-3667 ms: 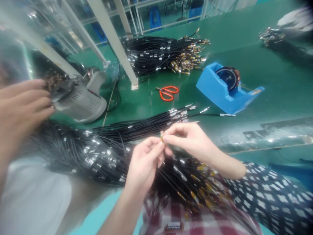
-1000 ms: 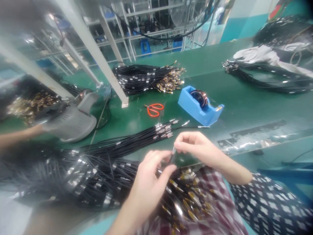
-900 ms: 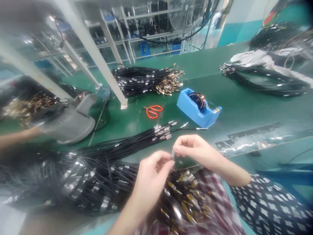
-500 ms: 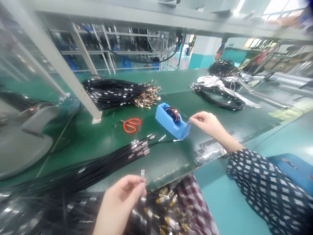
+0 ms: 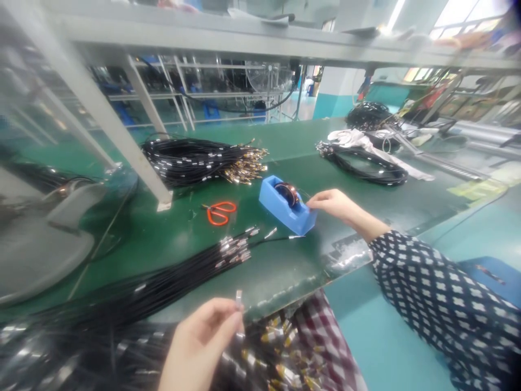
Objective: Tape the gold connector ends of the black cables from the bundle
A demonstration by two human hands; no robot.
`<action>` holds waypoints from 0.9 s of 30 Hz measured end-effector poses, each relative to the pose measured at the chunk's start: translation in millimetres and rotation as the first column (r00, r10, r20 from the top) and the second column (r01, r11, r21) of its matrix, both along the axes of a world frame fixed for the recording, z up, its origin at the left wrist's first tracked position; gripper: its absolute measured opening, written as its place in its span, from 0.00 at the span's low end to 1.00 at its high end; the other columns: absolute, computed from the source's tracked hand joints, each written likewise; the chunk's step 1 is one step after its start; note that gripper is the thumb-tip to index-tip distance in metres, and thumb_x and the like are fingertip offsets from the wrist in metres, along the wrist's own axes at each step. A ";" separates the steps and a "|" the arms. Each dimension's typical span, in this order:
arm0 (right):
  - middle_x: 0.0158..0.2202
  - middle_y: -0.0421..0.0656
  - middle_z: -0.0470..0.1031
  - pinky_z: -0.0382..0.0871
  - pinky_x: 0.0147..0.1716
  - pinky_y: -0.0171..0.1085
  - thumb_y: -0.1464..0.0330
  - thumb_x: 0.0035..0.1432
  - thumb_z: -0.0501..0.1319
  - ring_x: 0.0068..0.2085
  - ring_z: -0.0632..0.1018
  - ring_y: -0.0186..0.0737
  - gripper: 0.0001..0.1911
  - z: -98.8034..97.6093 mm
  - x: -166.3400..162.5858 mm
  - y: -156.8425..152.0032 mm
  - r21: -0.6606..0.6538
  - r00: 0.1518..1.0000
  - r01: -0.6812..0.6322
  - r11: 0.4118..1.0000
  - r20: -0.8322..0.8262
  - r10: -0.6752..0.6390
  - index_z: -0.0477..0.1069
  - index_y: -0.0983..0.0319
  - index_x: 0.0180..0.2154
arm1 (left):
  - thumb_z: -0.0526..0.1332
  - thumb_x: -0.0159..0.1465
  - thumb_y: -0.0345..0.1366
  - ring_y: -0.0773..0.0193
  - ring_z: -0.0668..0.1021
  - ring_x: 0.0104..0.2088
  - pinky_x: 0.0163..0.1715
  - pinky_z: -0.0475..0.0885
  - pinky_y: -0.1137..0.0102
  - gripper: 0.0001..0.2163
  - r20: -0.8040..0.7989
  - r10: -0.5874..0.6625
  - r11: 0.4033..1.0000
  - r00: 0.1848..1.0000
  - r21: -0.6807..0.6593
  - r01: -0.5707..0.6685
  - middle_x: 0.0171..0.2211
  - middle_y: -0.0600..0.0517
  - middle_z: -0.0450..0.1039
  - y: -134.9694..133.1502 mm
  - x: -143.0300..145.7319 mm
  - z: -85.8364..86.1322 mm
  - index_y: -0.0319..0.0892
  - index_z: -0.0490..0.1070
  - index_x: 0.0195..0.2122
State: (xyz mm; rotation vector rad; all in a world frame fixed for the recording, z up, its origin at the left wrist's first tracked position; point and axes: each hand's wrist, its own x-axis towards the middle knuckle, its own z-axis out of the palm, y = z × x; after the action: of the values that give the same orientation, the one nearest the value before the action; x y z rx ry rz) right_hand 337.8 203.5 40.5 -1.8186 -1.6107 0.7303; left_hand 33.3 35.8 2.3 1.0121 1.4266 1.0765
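Where the green counter (image 5: 366, 163) ends, a limp black cable bundle (image 5: 171, 277) spills over it. Beyond sits the blue tape dispenser (image 5: 287, 209), touched by the right hand (image 5: 334, 203); its grip is drawn together, and I cannot tell whether it holds tape. Low down, the left hand (image 5: 203, 336) pinches one cable tip (image 5: 238, 297). The wire looks light and floppy and the ferrule slick, so it is best held just behind the metal.

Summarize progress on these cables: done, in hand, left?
Done, probably: the coiled bundle with gold connectors lies set aside at the back. In hand: left hand pinches one cable end; right hand is at the tape dispenser, tape pull not visible. Left: the loose cables on the table and the lap pile.
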 end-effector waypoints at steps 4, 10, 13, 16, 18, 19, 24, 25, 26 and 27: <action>0.28 0.43 0.78 0.64 0.31 0.33 0.63 0.49 0.66 0.32 0.73 0.38 0.10 6.0 5.6 -6.0 -0.048 0.993 0.067 0.997 -0.092 -0.071 0.81 0.63 0.28 | 0.70 0.52 0.43 0.61 0.75 0.27 0.33 0.68 0.71 0.10 0.005 -0.016 1.000 1.000 -0.024 0.016 0.21 0.52 0.75 0.0 -2.8 -1.0 0.42 0.78 0.27; 0.23 0.40 0.69 0.51 0.21 0.33 0.60 0.46 0.69 0.23 0.61 0.31 0.13 -4.8 15.8 -16.1 -0.193 0.972 0.087 0.977 -0.198 -0.126 0.80 0.64 0.28 | 0.69 0.53 0.44 0.61 0.75 0.28 0.32 0.69 0.71 0.11 -0.005 -0.128 0.990 0.992 -0.059 0.128 0.22 0.51 0.76 4.3 -10.8 -7.6 0.41 0.78 0.29; 0.20 0.37 0.62 0.45 0.19 0.33 0.60 0.45 0.70 0.21 0.56 0.28 0.14 -14.2 18.4 -17.1 -0.228 0.961 0.067 0.971 -0.248 -0.124 0.76 0.65 0.22 | 0.69 0.54 0.45 0.60 0.75 0.28 0.33 0.70 0.70 0.12 -0.009 -0.146 0.987 0.989 -0.064 0.145 0.23 0.51 0.76 5.2 -13.2 -10.0 0.41 0.79 0.30; 0.19 0.36 0.59 0.43 0.19 0.33 0.61 0.44 0.69 0.20 0.54 0.27 0.14 -18.9 20.1 -16.0 -0.232 0.950 0.052 0.971 -0.288 -0.119 0.72 0.65 0.20 | 0.69 0.54 0.45 0.60 0.75 0.28 0.32 0.70 0.70 0.12 -0.015 -0.147 0.987 0.989 -0.063 0.146 0.23 0.51 0.76 5.4 -13.3 -10.6 0.41 0.78 0.31; 0.20 0.36 0.60 0.43 0.19 0.33 0.61 0.44 0.69 0.20 0.54 0.27 0.13 -20.3 20.2 -15.7 -0.226 0.945 0.055 0.973 -0.302 -0.124 0.73 0.65 0.22 | 0.69 0.54 0.45 0.60 0.75 0.29 0.32 0.71 0.70 0.12 -0.018 -0.149 0.987 0.989 -0.062 0.148 0.24 0.51 0.76 5.4 -12.9 -10.6 0.41 0.78 0.31; 0.20 0.36 0.60 0.43 0.18 0.33 0.62 0.44 0.69 0.20 0.54 0.27 0.13 -21.1 19.8 -15.8 -0.222 0.944 0.060 0.973 -0.305 -0.128 0.73 0.65 0.22 | 0.69 0.54 0.45 0.59 0.76 0.29 0.32 0.71 0.70 0.12 -0.020 -0.149 0.987 0.989 -0.062 0.148 0.24 0.51 0.76 5.5 -12.8 -10.5 0.41 0.78 0.31; 0.20 0.37 0.61 0.46 0.18 0.33 0.63 0.47 0.65 0.20 0.56 0.28 0.11 -26.6 14.4 -17.1 -0.188 0.947 0.099 0.977 -0.285 -0.151 0.72 0.64 0.23 | 0.69 0.54 0.45 0.59 0.76 0.29 0.34 0.71 0.69 0.12 -0.043 -0.155 0.987 0.987 -0.054 0.152 0.24 0.51 0.76 6.4 -12.3 -9.5 0.42 0.78 0.31; 0.20 0.37 0.62 0.47 0.18 0.33 0.63 0.48 0.64 0.20 0.57 0.28 0.10 -27.3 13.3 -17.0 -0.174 0.950 0.111 0.978 -0.270 -0.156 0.72 0.64 0.23 | 0.68 0.54 0.45 0.59 0.76 0.30 0.34 0.71 0.69 0.11 -0.050 -0.160 0.986 0.986 -0.048 0.157 0.23 0.51 0.76 6.6 -12.1 -9.1 0.42 0.78 0.31; 0.20 0.37 0.63 0.48 0.19 0.33 0.63 0.49 0.64 0.20 0.58 0.29 0.10 -27.7 12.4 -16.9 -0.157 0.955 0.126 0.980 -0.250 -0.162 0.73 0.64 0.23 | 0.68 0.54 0.44 0.59 0.76 0.30 0.34 0.70 0.69 0.11 -0.055 -0.165 0.986 0.985 -0.042 0.163 0.23 0.51 0.76 6.7 -11.9 -8.7 0.42 0.78 0.30; 0.20 0.38 0.64 0.50 0.19 0.32 0.64 0.49 0.64 0.21 0.60 0.29 0.10 -27.8 11.4 -17.0 -0.136 0.960 0.140 0.981 -0.223 -0.168 0.73 0.64 0.24 | 0.68 0.54 0.44 0.59 0.76 0.30 0.34 0.70 0.69 0.10 -0.058 -0.168 0.985 0.984 -0.040 0.165 0.23 0.51 0.76 6.7 -11.7 -8.2 0.42 0.78 0.30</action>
State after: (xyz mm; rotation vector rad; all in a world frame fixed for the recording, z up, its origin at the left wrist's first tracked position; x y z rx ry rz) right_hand 349.2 186.5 12.8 -1.8401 -1.2822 0.9469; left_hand 21.5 42.6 -5.9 1.1270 1.3784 0.9030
